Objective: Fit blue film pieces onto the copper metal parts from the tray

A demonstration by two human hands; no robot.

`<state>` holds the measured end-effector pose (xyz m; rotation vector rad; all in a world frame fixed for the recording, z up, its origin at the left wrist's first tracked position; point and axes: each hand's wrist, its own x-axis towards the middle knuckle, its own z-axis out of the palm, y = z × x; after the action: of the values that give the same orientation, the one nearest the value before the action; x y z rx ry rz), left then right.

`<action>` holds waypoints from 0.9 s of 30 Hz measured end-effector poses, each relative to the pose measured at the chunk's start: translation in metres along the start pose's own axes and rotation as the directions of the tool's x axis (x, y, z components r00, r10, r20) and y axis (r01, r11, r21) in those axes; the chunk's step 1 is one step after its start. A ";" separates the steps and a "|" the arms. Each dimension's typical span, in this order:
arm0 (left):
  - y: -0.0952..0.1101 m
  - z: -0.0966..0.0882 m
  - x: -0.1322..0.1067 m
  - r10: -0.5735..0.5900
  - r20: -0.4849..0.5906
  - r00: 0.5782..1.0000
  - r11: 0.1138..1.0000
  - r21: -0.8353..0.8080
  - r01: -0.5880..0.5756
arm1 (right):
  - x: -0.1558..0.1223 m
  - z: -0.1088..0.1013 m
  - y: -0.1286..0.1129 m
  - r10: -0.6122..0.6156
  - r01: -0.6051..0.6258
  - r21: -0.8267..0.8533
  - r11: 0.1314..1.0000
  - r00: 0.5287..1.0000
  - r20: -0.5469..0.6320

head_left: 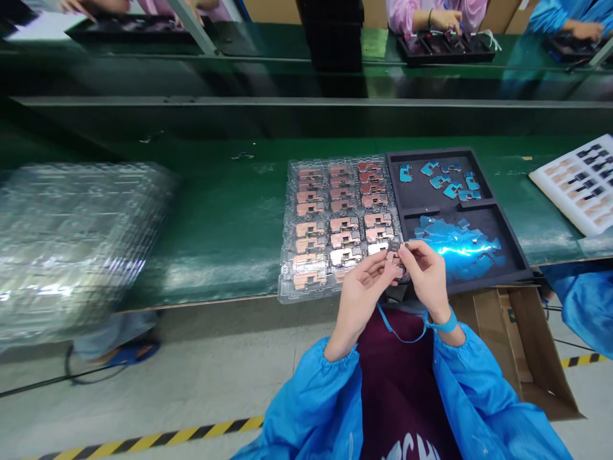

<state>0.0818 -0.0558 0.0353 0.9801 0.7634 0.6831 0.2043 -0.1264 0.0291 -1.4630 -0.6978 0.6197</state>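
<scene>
My left hand (366, 284) pinches a small copper-coloured circuit board (393, 258) with a dark part at its top end. My right hand (428, 273) is closed at that board's upper right edge, thumb and forefinger together; whether a tiny piece sits between them is hard to make out. A blue wrist strap (447, 321) with a cord circles my right wrist. Just beyond my hands lies a clear plastic tray (286, 255) with rows of similar boards. To its right, a black divided tray (421, 207) holds blue-backed pieces (438, 183) and a pile of blue film pieces (454, 246).
Blurred stacked clear trays (81, 236) stand at the left on the green bench (225, 223). A white tray with dark strips (577, 182) lies at the right. An open cardboard box (522, 345) sits below. Co-workers' hands (445, 21) work across the bench.
</scene>
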 end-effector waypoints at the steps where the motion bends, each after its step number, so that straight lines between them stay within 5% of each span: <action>1: 0.000 0.000 -0.001 0.014 -0.020 1.000 1.000 -0.001 -0.014 | -0.003 0.000 0.000 0.002 -0.003 0.003 1.000 0.999 0.039; 7: -0.002 -0.015 -0.020 0.093 -0.144 0.985 0.994 0.072 -0.084 | -0.030 0.006 0.001 -0.115 0.127 -0.121 0.985 0.989 0.096; 12: 0.025 -0.062 -0.031 0.322 -0.208 0.923 0.881 0.423 -0.212 | -0.027 0.009 -0.001 -0.195 0.228 -0.181 0.957 0.964 0.183; 17: 0.043 -0.097 -0.014 0.348 -0.108 0.931 0.716 0.672 -0.190 | -0.006 0.011 0.000 -0.223 0.297 -0.267 0.917 0.935 0.276; 21: 0.036 -0.102 -0.004 0.322 0.002 0.947 0.641 0.736 -0.220 | 0.001 0.010 0.001 -0.237 0.317 -0.297 0.901 0.931 0.277; 27: 0.033 -0.113 0.009 0.380 0.188 0.906 0.423 0.835 -0.351 | 0.002 0.007 0.003 -0.230 0.313 -0.307 0.899 0.933 0.277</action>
<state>-0.0111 0.0165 0.0232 2.1380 0.9435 0.6835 0.2005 -0.1199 0.0265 -1.5882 -1.2279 0.4677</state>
